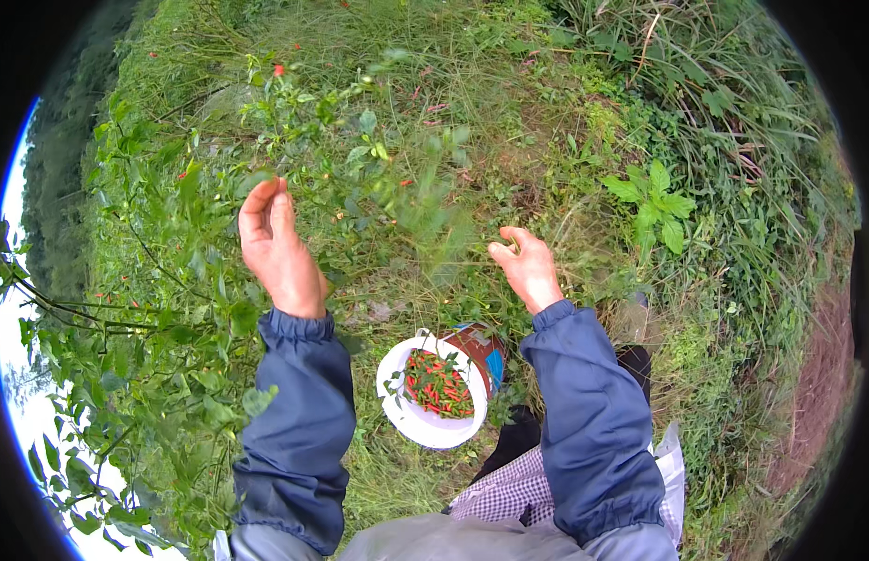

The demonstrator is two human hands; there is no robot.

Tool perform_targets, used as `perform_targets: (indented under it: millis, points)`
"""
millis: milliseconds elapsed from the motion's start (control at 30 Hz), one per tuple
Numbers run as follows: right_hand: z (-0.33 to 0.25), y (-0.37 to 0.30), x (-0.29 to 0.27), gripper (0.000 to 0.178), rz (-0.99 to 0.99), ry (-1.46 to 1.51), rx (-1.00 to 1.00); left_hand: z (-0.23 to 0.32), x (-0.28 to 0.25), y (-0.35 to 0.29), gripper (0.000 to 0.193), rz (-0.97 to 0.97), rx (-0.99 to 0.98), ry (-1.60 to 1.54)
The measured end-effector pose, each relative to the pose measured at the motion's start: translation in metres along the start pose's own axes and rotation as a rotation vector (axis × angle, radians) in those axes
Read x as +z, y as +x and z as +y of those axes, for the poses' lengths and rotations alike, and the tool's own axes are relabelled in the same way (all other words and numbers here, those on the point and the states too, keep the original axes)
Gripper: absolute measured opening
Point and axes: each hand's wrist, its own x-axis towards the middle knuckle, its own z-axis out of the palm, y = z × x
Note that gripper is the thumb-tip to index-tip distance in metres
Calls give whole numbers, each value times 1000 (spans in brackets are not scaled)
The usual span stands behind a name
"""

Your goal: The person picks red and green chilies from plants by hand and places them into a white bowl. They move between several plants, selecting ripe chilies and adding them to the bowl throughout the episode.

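Observation:
At the chili plant [187, 271] on the left, my left hand [285, 252] is raised with thumb and fingertips pinched together beside a blurred green leaf. What lies between those fingertips is too small to make out. My right hand [530, 269] is to the right of some blurred leafy twigs, its fingers curled toward the thumb; a tiny greenish bit shows there, not clear enough to name. Below and between the hands stands a white bucket [392, 379], holding many small red chilies [439, 388] mixed with green leaves and stems.
Several red chilies, one a bright red chili [279, 70], hang among the foliage. A broad-leaved green plant [654, 206] grows at the right, near long grass [762, 112]. Brown bare ground [818, 402] lies at the far right. My legs are beside the bucket.

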Motion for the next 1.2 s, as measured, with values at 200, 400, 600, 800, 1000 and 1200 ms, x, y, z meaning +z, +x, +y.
perform_targets:
  millis: [200, 400, 600, 800, 1000, 1200]
  points:
    - [-12, 2, 2, 40, -16, 99, -19, -14, 17, 42, 57, -147, -301, 155]
    - [-11, 2, -1, 33, -35, 252, 16, -39, 58, 76, 58, -88, -115, 218]
    - [-8, 4, -8, 30, -29, 258, 23, -55, 73, 92, 47, -272, -192, 335]
    - [-44, 0, -37, 25, -188, 697, 354, -52, 55, 69, 26, -604, -360, 327]
    - [-132, -42, -76, 21, -22, 1320, -255, -47, 40, 16, 21, -556, -534, -222]
    - [-169, -82, -28, 15, -526, 1193, 91, -50, 18, -29, 23, -670, -748, -205]
